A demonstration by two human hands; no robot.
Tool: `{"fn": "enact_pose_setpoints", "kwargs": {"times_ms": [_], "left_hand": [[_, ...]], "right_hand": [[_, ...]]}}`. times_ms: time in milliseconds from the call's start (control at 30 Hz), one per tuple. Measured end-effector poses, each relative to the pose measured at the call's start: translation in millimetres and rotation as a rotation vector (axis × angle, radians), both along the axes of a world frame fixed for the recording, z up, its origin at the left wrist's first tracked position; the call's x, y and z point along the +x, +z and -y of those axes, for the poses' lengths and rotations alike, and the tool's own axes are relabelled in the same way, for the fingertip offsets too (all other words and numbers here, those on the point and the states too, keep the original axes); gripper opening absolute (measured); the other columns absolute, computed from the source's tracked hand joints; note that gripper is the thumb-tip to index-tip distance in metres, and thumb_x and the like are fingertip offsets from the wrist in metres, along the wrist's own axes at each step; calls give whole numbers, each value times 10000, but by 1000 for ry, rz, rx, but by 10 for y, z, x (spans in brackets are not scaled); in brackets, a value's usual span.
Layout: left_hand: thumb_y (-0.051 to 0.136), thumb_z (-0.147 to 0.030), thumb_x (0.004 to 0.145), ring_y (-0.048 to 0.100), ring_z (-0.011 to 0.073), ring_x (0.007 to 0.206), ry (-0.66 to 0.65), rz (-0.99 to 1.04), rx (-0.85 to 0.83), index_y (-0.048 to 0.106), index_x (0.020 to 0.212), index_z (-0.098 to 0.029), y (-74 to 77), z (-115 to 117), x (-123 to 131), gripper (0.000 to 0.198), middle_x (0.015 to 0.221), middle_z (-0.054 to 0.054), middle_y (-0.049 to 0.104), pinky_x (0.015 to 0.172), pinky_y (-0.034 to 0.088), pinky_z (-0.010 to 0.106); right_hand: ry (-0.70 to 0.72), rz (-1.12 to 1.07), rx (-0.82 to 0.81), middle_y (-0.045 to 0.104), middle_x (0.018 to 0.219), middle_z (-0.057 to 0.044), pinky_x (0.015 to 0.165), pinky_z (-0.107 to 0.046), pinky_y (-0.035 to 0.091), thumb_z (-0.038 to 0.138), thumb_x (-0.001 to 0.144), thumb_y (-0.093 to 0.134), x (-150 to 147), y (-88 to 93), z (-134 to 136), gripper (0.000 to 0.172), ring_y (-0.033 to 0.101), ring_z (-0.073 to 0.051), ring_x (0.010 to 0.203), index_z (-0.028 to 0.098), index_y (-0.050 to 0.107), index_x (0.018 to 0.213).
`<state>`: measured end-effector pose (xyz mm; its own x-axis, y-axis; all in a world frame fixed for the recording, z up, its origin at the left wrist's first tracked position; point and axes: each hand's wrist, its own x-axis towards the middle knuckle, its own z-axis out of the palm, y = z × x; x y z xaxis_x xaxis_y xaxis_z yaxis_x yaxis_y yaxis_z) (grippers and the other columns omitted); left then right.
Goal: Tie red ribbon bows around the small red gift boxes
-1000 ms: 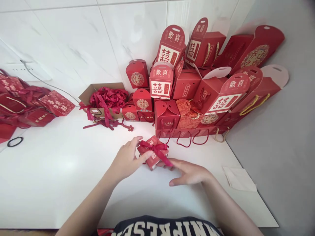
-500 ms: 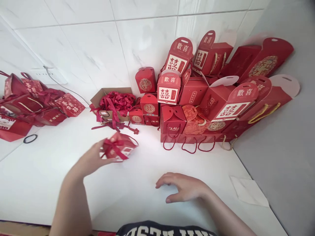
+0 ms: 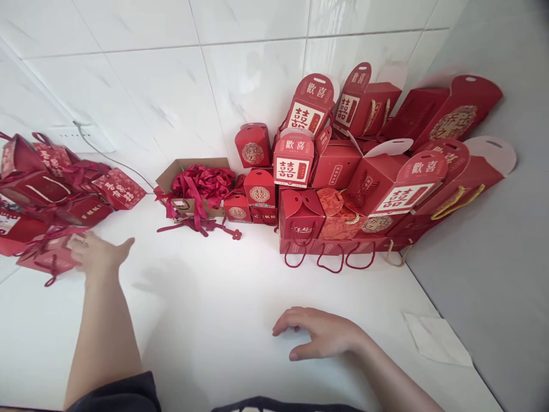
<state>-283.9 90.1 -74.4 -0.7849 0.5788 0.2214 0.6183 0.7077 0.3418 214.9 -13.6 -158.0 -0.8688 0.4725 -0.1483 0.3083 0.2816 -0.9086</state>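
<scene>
L hand was spread wide, thumb well out, fingertips right by the red gift box, couldn't tell if touching tbh. It sat at the front of the L-side pile. R hand was loosely curled, empty, over the white table btw.

A dark shirt is showing partial white markings; its short dark left sleeve is ending well behind the bare left fingers.
</scene>
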Motion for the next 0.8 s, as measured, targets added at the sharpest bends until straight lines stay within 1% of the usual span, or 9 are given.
{"fn": "enact_pose_setpoints", "kwargs": {"times_ms": [33, 100, 200, 267, 433, 500, 667, 767, 800], "left_hand": [[716, -552, 665, 136, 452, 1432, -82, -18, 8, 252, 1441, -92, -8, -66, 114, 1014, 1561, 261, 142, 1054, 229, 678], [696, -487, 717, 292, 441, 1366, -268, 17, 74, 445, 1325, -67, -36, -224, 362, 780, 1469, 243, 357, 1057, 266, 635], [656, -470, 763, 617, 255, 992, -444, 96, 83, 649, 1092, -141, -140, -516, 716, 465, 1088, 78, 668, 953, 458, 395], [621, -508, 779, 639, 224, 858, -465, 131, 125, 685, 1025, -160, -236, -720, 906, 430, 896, 44, 701, 872, 491, 353], [603, -610, 736, 644, 261, 899, -379, 158, 285, 659, 1096, -125, -398, -1099, 1186, 606, 968, 114, 703, 847, 497, 379], [586, -575, 757, 650, 254, 878, -356, 181, 325, 670, 1085, -104, -413, -1170, 1232, 580, 958, 127, 705, 826, 506, 369], [599, -450, 781, 650, 253, 875, -420, 188, 376, 752, 969, -142, -298, -1099, 1340, 392, 860, 90, 715, 892, 492, 387], [681, -477, 721, 612, 250, 1043, -566, 153, 427, 775, 897, -229, -18, -806, 1541, 318, 1085, 54, 683, 979, 465, 361], [691, -476, 720, 584, 260, 1112, -710, 134, 462, 778, 879, -240, 112, -661, 1643, 298, 1185, 50, 647, 1002, 458, 369]], "right_hand": [[0, 0, 2, 627, 1195, -41, 915, -318, 448, 430, 788, 693, -2, -2, -1, 491, 579, -206, 1040, 264, 595, 1240], [-4, 3, 2, 628, 1191, -41, 914, -317, 449, 424, 789, 693, -3, -7, -2, 484, 581, -201, 1026, 266, 598, 1235], [-12, 4, -5, 626, 1194, -41, 910, -313, 452, 422, 790, 691, -2, -16, -3, 476, 584, -200, 1028, 267, 602, 1232], [-14, -2, -5, 629, 1192, -42, 912, -314, 451, 424, 790, 692, -2, -27, -4, 476, 586, -202, 1032, 265, 604, 1230], [-19, -10, -20, 638, 1186, -38, 898, -309, 460, 400, 783, 701, -4, -52, -22, 469, 595, -198, 1011, 263, 612, 1222], [-30, 2, -34, 637, 1187, -35, 895, -307, 464, 387, 779, 706, 1, -51, -31, 463, 598, -193, 997, 265, 616, 1216], [-44, 15, -47, 642, 1179, -37, 889, -301, 473, 375, 774, 711, 7, -40, -36, 453, 605, -188, 985, 261, 626, 1205], [-46, 17, -30, 652, 1157, -43, 862, -294, 492, 373, 785, 701, -17, -6, -38, 430, 617, -183, 957, 248, 632, 1192], [-58, 16, -9, 658, 1142, -43, 861, -293, 496, 354, 797, 692, -29, 25, -45, 406, 621, -180, 952, 245, 634, 1183]]}}
